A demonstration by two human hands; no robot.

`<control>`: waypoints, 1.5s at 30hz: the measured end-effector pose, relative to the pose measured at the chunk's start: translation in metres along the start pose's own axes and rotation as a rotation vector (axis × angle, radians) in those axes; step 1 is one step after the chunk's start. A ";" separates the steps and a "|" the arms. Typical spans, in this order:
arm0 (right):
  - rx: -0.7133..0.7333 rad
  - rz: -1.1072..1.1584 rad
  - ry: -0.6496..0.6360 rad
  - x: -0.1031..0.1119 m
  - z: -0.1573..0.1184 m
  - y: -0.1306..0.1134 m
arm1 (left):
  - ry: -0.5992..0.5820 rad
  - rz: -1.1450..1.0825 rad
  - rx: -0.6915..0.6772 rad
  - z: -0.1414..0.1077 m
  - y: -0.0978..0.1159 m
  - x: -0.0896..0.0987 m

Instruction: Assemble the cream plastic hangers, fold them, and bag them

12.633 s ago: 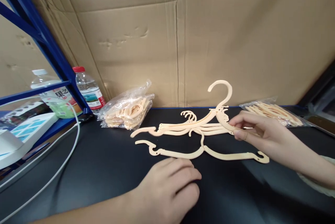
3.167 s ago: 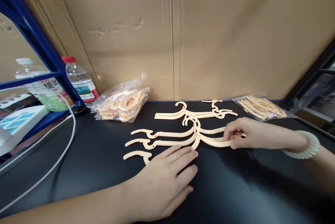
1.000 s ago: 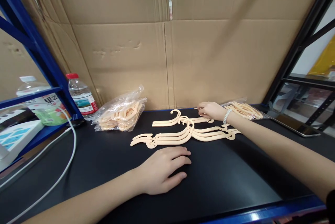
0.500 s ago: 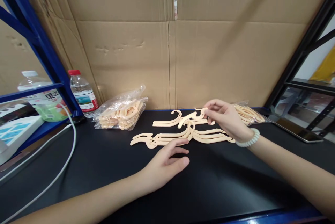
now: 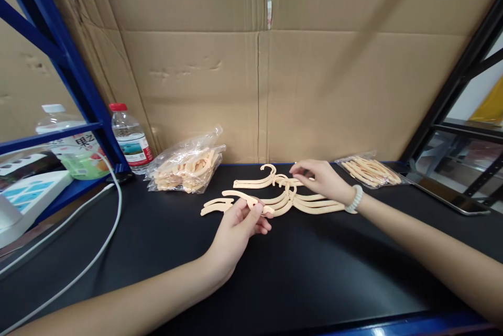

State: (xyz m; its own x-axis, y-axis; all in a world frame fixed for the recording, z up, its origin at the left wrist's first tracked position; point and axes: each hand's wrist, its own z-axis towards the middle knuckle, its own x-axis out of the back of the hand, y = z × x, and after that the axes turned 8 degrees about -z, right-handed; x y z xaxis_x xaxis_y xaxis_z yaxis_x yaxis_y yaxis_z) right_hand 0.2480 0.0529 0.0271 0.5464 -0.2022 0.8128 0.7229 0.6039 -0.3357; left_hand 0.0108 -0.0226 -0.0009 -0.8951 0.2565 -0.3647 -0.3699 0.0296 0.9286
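Note:
Between thumb and fingers, my left hand point(image 5: 239, 228) grips a cream plastic hanger piece point(image 5: 242, 197), raised above the black table. My right hand point(image 5: 326, 181), with a pale beaded band at the wrist, reaches over cream hangers at the back; its fingers are bent, and what they touch is partly hidden. Cream hangers with overlapping hooks point(image 5: 320, 207) lie side by side in front of it. Behind them is another hanger point(image 5: 253, 184) with its hook pointing up. Loose curved pieces point(image 5: 215, 207) rest at the left end of the row.
A clear bag of cream parts point(image 5: 186, 168) stands at the back left, another bag point(image 5: 369, 169) at the back right. Further right lies a dark tablet point(image 5: 448, 194). Bottles point(image 5: 133, 142), a white cable point(image 5: 113, 215) and a blue frame are at left; cardboard point(image 5: 196, 74) stands behind.
My left hand has closed on a hanger piece and lifted slightly left. My right hand no longer holds the piece it had and has shifted left.

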 end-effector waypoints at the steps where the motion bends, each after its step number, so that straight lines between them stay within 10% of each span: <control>1: -0.005 -0.028 -0.028 0.001 0.004 0.015 | 0.002 0.011 -0.004 0.000 0.000 0.000; 6: -0.003 -0.129 -0.143 -0.012 0.008 0.060 | 0.009 0.109 -0.041 0.002 0.000 0.001; 20: -0.073 -0.095 0.005 -0.019 0.015 0.073 | 0.042 0.218 -0.102 0.002 0.004 0.000; 27: -0.092 -0.052 0.211 0.013 0.006 0.062 | 0.068 0.138 -0.130 0.005 0.011 0.004; 45: 0.007 0.057 0.141 0.027 -0.059 0.025 | -0.080 -0.181 -0.074 0.027 0.040 0.024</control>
State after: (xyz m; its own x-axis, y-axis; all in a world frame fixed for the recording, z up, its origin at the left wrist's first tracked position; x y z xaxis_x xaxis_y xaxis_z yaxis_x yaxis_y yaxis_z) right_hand 0.3058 0.0170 0.0127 0.6404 -0.2737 0.7176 0.6868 0.6223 -0.3755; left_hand -0.0190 0.0113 0.0289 -0.7907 0.3293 -0.5161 -0.5430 0.0120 0.8396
